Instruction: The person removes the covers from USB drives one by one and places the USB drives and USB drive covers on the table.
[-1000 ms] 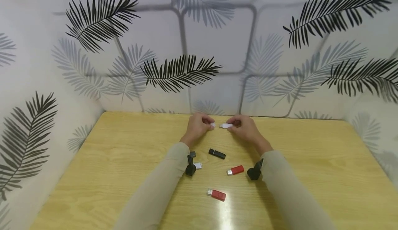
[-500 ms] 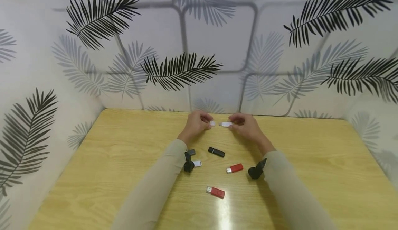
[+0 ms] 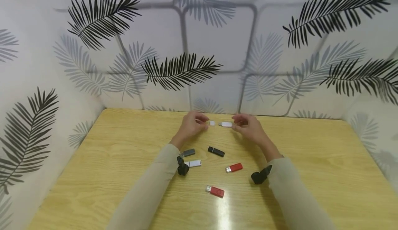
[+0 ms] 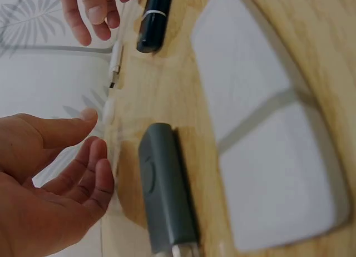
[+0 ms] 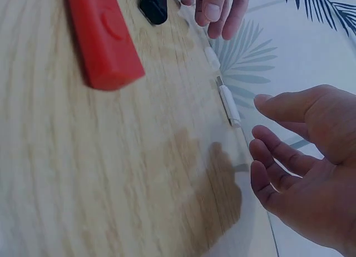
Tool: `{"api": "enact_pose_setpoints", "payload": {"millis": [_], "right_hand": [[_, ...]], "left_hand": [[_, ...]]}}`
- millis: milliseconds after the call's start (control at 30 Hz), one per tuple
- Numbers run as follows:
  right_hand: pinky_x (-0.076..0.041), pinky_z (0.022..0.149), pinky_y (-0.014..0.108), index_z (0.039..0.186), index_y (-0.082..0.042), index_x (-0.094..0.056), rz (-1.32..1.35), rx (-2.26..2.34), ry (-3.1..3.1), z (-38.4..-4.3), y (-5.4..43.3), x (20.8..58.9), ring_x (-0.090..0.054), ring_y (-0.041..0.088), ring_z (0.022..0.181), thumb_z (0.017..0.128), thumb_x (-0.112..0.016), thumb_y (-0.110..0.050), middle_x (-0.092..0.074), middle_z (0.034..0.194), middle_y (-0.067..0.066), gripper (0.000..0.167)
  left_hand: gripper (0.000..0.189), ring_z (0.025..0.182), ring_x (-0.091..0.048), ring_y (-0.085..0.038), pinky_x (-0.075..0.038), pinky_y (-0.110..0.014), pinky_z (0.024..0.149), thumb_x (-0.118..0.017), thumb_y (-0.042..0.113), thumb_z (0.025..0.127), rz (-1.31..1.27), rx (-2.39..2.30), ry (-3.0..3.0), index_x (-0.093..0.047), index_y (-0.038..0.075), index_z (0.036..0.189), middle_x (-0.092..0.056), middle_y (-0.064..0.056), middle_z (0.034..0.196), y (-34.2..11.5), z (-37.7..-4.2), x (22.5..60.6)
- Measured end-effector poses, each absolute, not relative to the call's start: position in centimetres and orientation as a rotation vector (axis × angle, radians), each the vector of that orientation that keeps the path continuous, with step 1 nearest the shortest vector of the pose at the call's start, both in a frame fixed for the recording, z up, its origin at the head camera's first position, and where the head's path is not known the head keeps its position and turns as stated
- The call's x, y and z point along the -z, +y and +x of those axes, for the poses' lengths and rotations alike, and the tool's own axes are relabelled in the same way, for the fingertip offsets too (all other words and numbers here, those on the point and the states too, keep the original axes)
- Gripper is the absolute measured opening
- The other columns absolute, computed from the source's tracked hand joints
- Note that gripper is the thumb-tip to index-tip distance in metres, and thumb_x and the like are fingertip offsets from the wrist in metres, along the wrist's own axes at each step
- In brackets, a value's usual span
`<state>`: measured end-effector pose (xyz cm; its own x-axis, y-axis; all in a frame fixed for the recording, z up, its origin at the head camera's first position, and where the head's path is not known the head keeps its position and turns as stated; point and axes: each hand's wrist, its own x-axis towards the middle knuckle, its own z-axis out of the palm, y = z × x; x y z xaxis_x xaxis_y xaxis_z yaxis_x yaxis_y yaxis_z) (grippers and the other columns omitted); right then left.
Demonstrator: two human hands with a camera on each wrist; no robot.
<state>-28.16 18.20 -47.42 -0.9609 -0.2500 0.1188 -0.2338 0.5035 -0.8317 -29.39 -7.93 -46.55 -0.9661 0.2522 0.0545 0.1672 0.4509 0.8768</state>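
Observation:
At the back of the table a white USB stick lies with its metal plug pointing left. Its small white cap rests just left of the plug, a short gap between them. My left hand hovers beside the cap, thumb and fingers parted around nothing. On the other side, my right hand is held by the stick's blunt end, thumb and fingers apart. Both wrist views show the parted fingers, with the stick and cap lying free on the wood.
Nearer me on the wooden table lie a black USB stick, a grey one, a second white one and two red ones, the upper red stick and lower red stick. A leaf-patterned wall stands behind.
Both hands have let go: the left of the cap, the right of the white USB stick. The hands have drawn apart sideways, and the left arm uncovers more of the grey and white sticks.

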Motion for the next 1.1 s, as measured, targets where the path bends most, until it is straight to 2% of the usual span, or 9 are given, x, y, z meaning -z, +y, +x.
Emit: {"api": "enact_pose_setpoints", "payload": {"millis": [200, 533, 1100], "right_hand": [[-0.053, 0.093, 0.050, 0.119, 0.007, -0.068, -0.447, 1.513, 2.733, -27.0, 17.8, 47.1, -0.064, 0.038, 0.107, 0.096, -0.072, -0.006, -0.069, 0.117, 0.022, 0.027], [-0.055, 0.090, 0.051, 0.119, 0.002, -0.069, -0.442, 1.509, 2.761, -24.3, 17.0, 46.9, -0.063, 0.035, 0.109, 0.096, -0.073, -0.010, -0.070, 0.116, 0.020, 0.027], [-0.055, 0.087, 0.048, 0.120, 0.000, -0.070, -0.459, 1.572, 2.814, -21.2, 16.7, 47.3, -0.065, 0.032, 0.106, 0.095, -0.075, -0.010, -0.071, 0.115, 0.015, 0.027]], "left_hand": [[0.024, 0.103, -0.068, -0.033, -0.055, -0.043, 0.093, -0.075, 0.004, 0.093, 0.335, -1.554, 2.581, -0.073, -0.004, 0.115, -0.071, -0.017, 0.113, -9.1, -28.6, 46.9], [0.026, 0.103, -0.068, -0.033, -0.057, -0.040, 0.086, -0.074, 0.008, 0.095, 0.413, -1.550, 2.557, -0.073, -0.003, 0.119, -0.070, -0.017, 0.118, -10.2, -26.1, 46.4], [0.026, 0.101, -0.068, -0.032, -0.058, -0.036, 0.083, -0.076, 0.004, 0.093, 0.355, -1.669, 2.545, -0.073, -0.002, 0.118, -0.071, -0.016, 0.119, -12.0, -22.5, 46.6]]}}
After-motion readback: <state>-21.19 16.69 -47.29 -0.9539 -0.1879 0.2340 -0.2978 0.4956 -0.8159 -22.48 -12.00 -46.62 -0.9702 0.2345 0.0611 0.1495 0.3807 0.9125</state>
